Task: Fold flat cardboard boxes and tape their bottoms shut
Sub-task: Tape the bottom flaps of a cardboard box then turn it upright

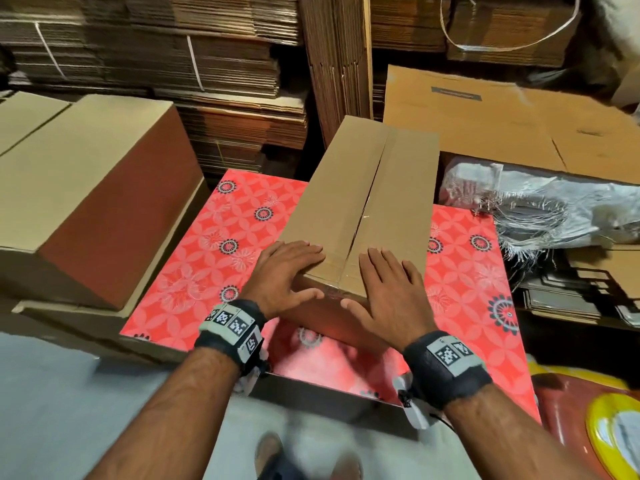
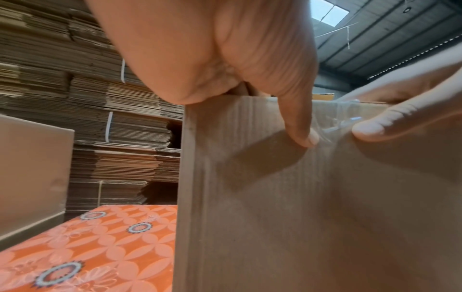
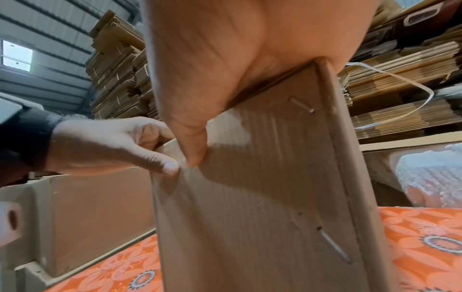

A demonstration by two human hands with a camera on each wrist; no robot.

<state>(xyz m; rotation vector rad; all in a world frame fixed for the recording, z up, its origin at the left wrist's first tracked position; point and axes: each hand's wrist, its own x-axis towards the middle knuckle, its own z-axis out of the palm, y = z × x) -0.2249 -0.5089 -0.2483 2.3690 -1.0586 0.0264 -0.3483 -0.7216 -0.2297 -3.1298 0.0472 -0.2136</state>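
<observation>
Brown corrugated cardboard box [image 1: 360, 202] is stood on the red floral-patterned surface [image 1: 221, 237], its taped flaps facing up. Clear tape [image 1: 353, 244] is seen along the centre seam and over the near edge. The left hand [image 1: 287, 275] and right hand [image 1: 388, 292] are laid flat on the near end of the box, fingers spread on top, thumbs pressed against the near face on the tape end. Stacks of flat cardboard [image 1: 207, 64] are noted behind.

the yellow and red object [image 1: 609, 431] is cut off at the head view's lower right edge.
</observation>
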